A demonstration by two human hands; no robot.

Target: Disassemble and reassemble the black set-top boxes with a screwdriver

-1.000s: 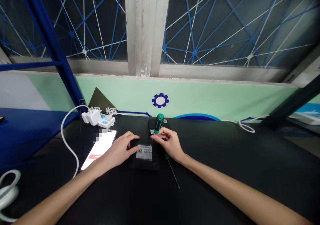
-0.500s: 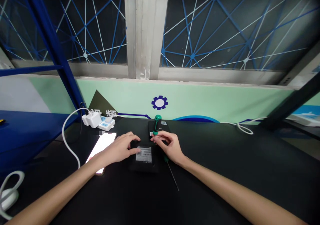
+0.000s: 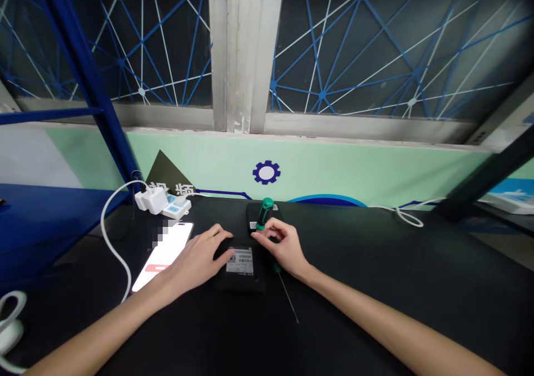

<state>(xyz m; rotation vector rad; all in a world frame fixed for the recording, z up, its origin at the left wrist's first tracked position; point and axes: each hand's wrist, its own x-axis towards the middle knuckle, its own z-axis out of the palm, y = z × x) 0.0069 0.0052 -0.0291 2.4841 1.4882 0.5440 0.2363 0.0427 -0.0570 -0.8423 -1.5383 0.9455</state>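
A black box-like device (image 3: 239, 283) with a white printed label lies on the dark table in front of me. My left hand (image 3: 204, 255) rests at its left side, fingers spread, thumb on the label's edge. My right hand (image 3: 284, 245) pinches a screwdriver (image 3: 265, 213) just below its green-and-black handle. That handle points up and leans slightly right; my fingers hide the shaft and tip, close to the device's far right corner. A second screwdriver (image 3: 287, 296) lies under and beside my right hand, its thin shaft toward me and its green handle mostly covered.
Behind the screwdriver lies another black case (image 3: 252, 212). A lit phone (image 3: 161, 256) is left of my left hand. Beyond it are a power strip (image 3: 177, 206) and a white charger (image 3: 151, 199) with a curving white cable (image 3: 104, 226). A green wall (image 3: 334, 167) bounds the table's back.
The upright screwdriver's handle has tipped slightly right and toward me. My left hand and forearm have shifted a little, showing more of the phone. My right hand stays nearly in place.
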